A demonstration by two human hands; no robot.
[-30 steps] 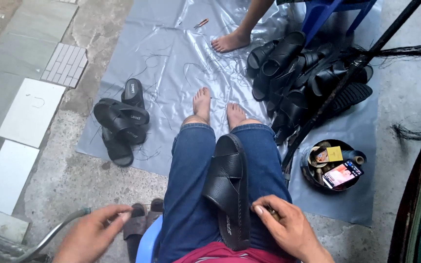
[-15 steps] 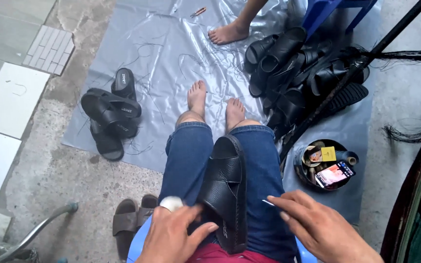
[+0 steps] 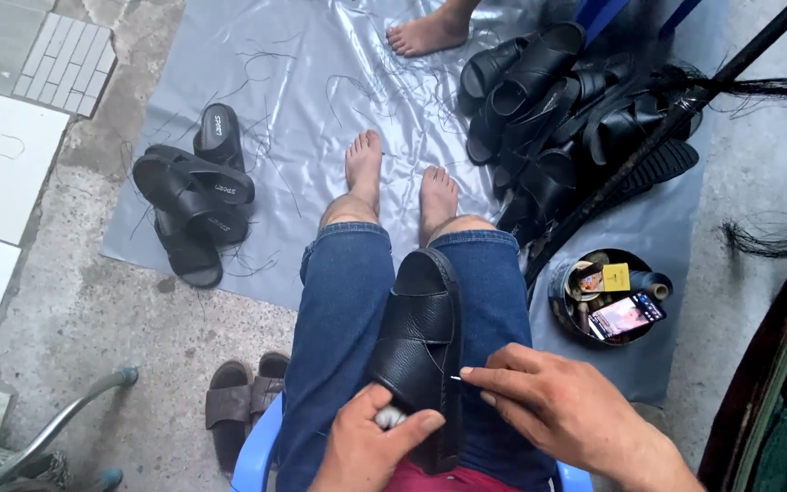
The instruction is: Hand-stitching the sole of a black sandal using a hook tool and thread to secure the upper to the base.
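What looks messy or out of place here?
Loose dark threads lie scattered over the grey sheet. The sandals at left sit in a crossed heap, not paired. A phone rests in a round tin among small bits. The sandal on the lap looks intact.

Black sandal (image 3: 421,351) on lap, left hand (image 3: 366,446) gripping, right hand (image 3: 557,410) pinching needle (image 3: 455,377)

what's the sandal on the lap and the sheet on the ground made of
Sandal: looks like black leather or imitation leather, with a grained, softly shiny strap; which one is unclear. Sheet: thin grey plastic film, glossy, with wrinkles that catch the light.
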